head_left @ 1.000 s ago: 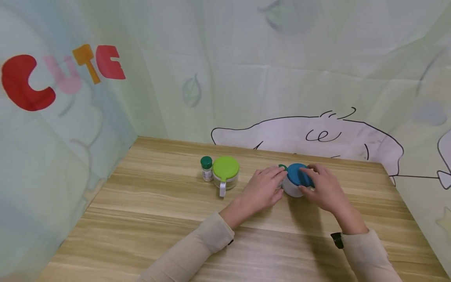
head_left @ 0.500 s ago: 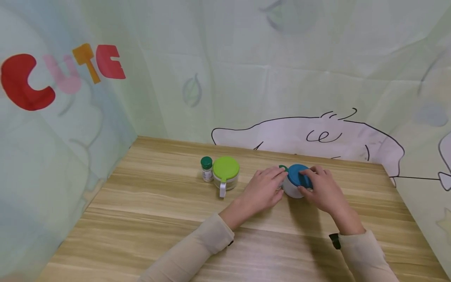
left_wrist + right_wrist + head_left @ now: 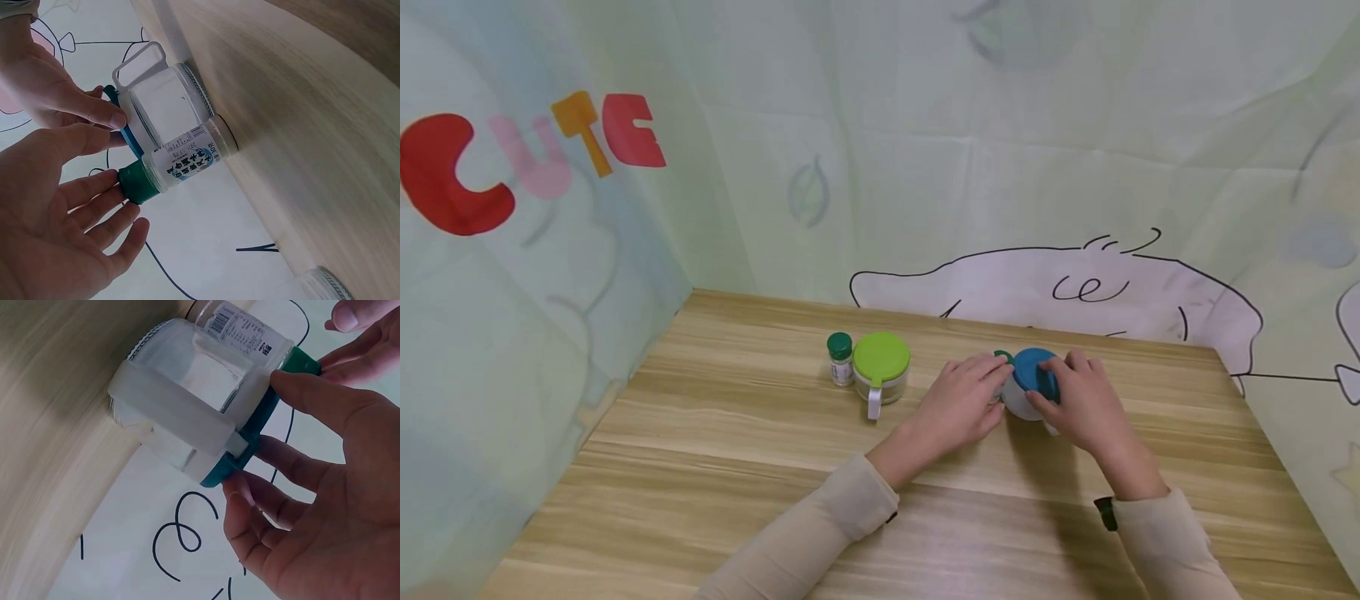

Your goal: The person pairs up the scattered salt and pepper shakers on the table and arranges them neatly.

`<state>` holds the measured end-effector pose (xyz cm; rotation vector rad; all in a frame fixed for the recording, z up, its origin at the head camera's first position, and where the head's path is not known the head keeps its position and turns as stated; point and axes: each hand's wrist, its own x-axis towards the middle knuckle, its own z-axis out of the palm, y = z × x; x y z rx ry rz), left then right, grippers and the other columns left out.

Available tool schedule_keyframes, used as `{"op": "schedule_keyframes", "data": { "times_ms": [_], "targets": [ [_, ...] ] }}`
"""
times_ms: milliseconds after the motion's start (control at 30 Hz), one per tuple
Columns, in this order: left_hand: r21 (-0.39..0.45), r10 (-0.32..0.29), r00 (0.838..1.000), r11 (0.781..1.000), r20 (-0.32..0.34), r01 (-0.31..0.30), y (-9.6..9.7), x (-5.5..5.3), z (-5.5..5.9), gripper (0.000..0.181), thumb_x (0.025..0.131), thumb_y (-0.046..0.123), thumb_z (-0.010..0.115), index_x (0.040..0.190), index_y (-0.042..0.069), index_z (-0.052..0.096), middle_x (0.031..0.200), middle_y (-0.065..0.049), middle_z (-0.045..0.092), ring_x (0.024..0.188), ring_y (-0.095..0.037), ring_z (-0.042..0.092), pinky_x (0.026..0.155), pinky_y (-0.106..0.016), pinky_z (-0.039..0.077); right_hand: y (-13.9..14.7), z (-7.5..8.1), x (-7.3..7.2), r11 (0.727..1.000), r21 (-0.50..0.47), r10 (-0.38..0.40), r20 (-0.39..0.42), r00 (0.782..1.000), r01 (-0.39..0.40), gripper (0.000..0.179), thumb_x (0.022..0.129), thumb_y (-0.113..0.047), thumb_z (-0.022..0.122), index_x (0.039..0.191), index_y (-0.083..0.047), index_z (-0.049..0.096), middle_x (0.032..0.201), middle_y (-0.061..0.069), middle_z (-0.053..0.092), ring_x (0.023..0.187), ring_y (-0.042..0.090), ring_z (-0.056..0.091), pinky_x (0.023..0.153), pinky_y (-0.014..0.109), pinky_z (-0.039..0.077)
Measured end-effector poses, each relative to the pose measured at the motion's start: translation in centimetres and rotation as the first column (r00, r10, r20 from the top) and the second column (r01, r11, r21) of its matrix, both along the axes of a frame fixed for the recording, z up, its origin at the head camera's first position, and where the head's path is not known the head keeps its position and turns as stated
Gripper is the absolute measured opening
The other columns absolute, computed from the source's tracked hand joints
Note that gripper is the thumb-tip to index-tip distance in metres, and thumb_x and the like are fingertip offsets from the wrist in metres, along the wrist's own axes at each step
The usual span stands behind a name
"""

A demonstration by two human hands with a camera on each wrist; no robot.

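Observation:
My right hand (image 3: pixel 1086 408) grips the blue lid (image 3: pixel 1033 372) of a clear jar with a white handle (image 3: pixel 172 406), thumb and fingertips round the lid's rim. Beside the jar stands a spice bottle (image 3: pixel 187 153) with a green cap (image 3: pixel 139 182) and a printed label, touching or nearly touching it. My left hand (image 3: pixel 958 404) rests its fairly straight fingertips against that cap; in the head view the hand hides most of the bottle. Both containers stand upright on the wooden table (image 3: pixel 775 483).
To the left, a second jar (image 3: pixel 882 360) with a lime-green lid and a white handle stands close beside another green-capped spice bottle (image 3: pixel 840 358). A printed cloth backdrop (image 3: pixel 910 183) rises behind the table's far edge and along the sides.
My right hand has shifted slightly left and turned with the blue-lidded jar, whose handle now peeks out below the hand. My left hand stays on the green cap.

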<state>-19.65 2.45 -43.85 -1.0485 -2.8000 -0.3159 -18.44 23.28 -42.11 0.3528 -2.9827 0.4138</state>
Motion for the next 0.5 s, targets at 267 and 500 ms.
{"op": "schedule_keyframes", "data": {
  "times_ms": [267, 500],
  "targets": [
    [0.003, 0.000, 1.000, 1.000, -0.004, 0.000, 0.0, 0.1, 0.0, 0.054, 0.106, 0.034, 0.066, 0.155, 0.013, 0.055, 0.161, -0.003, 0.052, 0.151, -0.018, 0.045, 0.114, -0.040, 0.048, -0.1, -0.1, 0.1, 1.000, -0.017, -0.012, -0.021, 1.000, 0.011, 0.053, 0.095, -0.031, 0.079, 0.126, 0.010, 0.066, 0.104, 0.024, 0.057, 0.093, 0.039, 0.053, 0.078, 0.052, 0.050],
    [-0.001, 0.000, 1.000, 1.000, 0.002, 0.000, 0.0, 0.0, 0.0, 0.054, 0.106, 0.034, 0.066, 0.155, 0.013, 0.055, 0.161, -0.003, 0.052, 0.151, -0.019, 0.045, 0.114, -0.040, 0.048, 1.0, -0.3, 0.0, 0.992, -0.095, 0.078, -0.078, 0.994, -0.085, 0.041, 0.097, -0.015, 0.076, 0.130, 0.008, 0.067, 0.125, 0.030, 0.063, 0.117, 0.051, 0.057, 0.097, 0.066, 0.052]
  ]
}}
